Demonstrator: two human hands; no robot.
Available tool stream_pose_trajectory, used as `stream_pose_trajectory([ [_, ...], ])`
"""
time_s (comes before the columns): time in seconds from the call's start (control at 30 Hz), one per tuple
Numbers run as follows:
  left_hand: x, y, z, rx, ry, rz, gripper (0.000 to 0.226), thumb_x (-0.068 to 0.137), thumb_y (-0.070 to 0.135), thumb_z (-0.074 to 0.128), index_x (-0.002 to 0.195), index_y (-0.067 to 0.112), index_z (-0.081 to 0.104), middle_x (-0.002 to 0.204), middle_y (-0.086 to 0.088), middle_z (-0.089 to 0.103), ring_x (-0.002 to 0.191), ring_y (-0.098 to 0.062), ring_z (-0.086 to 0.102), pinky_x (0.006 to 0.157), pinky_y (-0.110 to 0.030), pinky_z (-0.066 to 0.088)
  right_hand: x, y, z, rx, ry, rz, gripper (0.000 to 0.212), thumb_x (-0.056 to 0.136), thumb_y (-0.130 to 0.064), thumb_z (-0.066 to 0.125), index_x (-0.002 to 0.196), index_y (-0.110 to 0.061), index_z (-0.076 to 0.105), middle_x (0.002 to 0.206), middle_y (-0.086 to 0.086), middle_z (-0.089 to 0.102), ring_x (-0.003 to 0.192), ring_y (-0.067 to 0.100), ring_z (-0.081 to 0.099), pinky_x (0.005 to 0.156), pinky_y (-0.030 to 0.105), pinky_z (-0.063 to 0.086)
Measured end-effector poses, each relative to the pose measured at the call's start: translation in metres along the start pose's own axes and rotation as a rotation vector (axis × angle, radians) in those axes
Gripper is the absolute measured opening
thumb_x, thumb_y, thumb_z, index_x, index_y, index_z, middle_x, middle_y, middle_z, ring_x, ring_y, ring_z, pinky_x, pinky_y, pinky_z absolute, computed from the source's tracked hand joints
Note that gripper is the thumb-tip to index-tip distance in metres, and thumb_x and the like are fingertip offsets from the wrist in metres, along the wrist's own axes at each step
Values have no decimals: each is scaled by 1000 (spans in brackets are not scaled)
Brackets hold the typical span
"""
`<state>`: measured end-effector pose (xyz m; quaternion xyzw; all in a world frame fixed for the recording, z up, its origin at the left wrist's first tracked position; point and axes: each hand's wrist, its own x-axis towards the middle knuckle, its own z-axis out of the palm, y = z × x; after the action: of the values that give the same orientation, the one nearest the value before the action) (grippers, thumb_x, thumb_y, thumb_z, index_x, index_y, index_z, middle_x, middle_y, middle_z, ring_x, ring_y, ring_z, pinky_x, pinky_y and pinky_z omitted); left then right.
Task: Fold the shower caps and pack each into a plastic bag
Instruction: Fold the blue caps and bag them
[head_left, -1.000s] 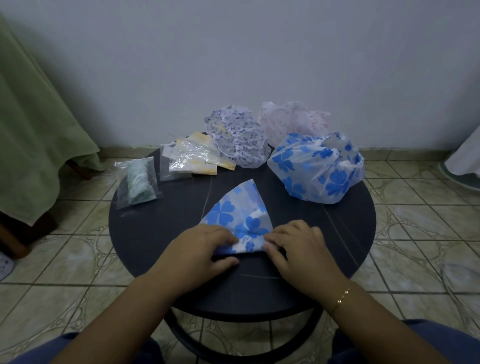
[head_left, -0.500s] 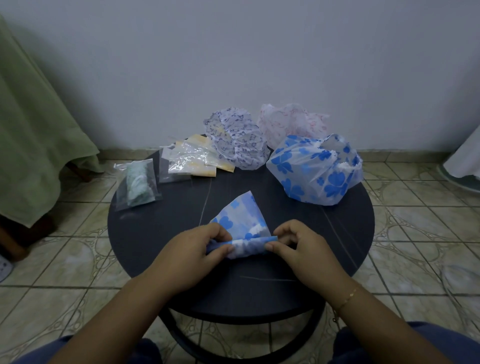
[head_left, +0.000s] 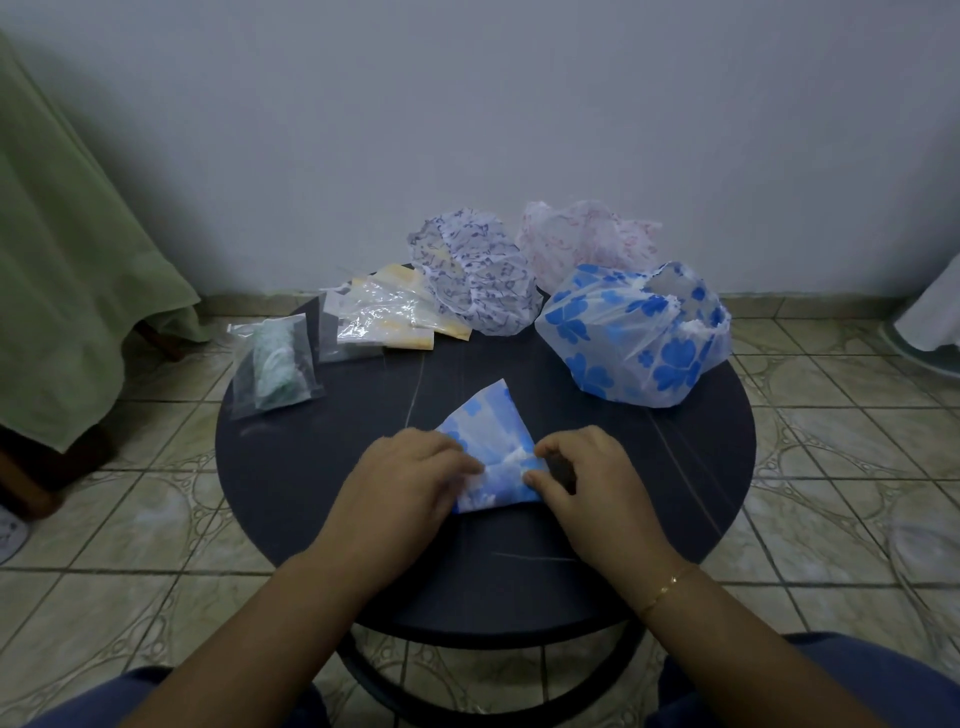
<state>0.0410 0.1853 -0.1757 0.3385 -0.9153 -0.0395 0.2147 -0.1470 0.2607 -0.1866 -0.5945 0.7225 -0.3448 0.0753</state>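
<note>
We see the folded shower cap lying on the near middle of the round dark worktop, between the two hands. It is thin translucent plastic, white with blue flower prints, pressed into a flat wedge whose narrow tip points away from the person; its near edge is doubled over into a thicker band, with a small white crumple of gathered hem showing near the middle.

The left hand covers the cap's left corner, fingers curled and pinching the folded band. The right hand pinches the band's right end between thumb and bent fingers; a thin gold bracelet sits on that wrist.

Farther back on the worktop stand three unfolded caps: a puffy blue-flowered cap at the right, a purple-patterned cap touching it, and a pink-patterned cap behind them. Left of these lies a loose pile of clear plastic bags, and at the left rim a bag holding a green cap.
</note>
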Motion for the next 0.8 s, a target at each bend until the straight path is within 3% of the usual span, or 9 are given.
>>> stream_pose_trajectory([
  [0.13,1,6,-1,8,-46,-5,40,78,34,37,92,32,74,90,17,70,79,-9,67,59,-27,52,2,1,2,-246,24,-252,18,77,-26,56,81,-26,73,86,-13,67,78,16,62,63,27,38],
  [0.2,1,10,-3,2,-89,-66,45,78,48,35,104,35,70,102,20,67,90,-4,64,68,-20,47,1,0,-1,-243,-75,-230,28,81,-32,48,94,-27,73,96,-14,66,91,14,59,72,29,32],
  [0.27,1,10,-3,13,-140,-90,47,81,59,43,118,38,61,117,22,60,105,-1,58,77,-18,42,1,4,-5,-196,-156,-198,39,86,-42,40,114,-29,64,113,-18,58,110,8,45,81,27,22],
  [0.37,2,9,-3,15,-133,-115,41,86,55,54,123,38,56,123,21,58,111,-2,54,83,-20,43,2,8,-7,-176,-207,-225,40,89,-43,52,127,-33,51,122,-21,47,118,2,32,84,22,18],
  [0.57,0,7,-9,-58,-125,-201,31,89,53,51,116,39,50,109,17,63,93,-5,60,77,-26,48,3,6,-10,-48,-161,-114,19,89,-32,59,107,-34,56,102,-14,50,100,4,45,84,6,23],
  [0.7,-2,8,-13,-123,-172,-250,24,90,52,48,111,42,54,100,15,56,87,-3,53,73,-21,43,4,3,-13,63,-191,11,10,87,-39,61,96,-41,57,99,-11,51,96,8,47,80,7,29],
  [0.8,0,8,-16,-183,-187,-261,18,92,46,49,106,39,58,101,17,51,90,-1,51,78,-22,43,6,1,-12,176,-158,111,5,83,-36,66,88,-37,63,92,-8,56,92,11,53,82,21,42],
])
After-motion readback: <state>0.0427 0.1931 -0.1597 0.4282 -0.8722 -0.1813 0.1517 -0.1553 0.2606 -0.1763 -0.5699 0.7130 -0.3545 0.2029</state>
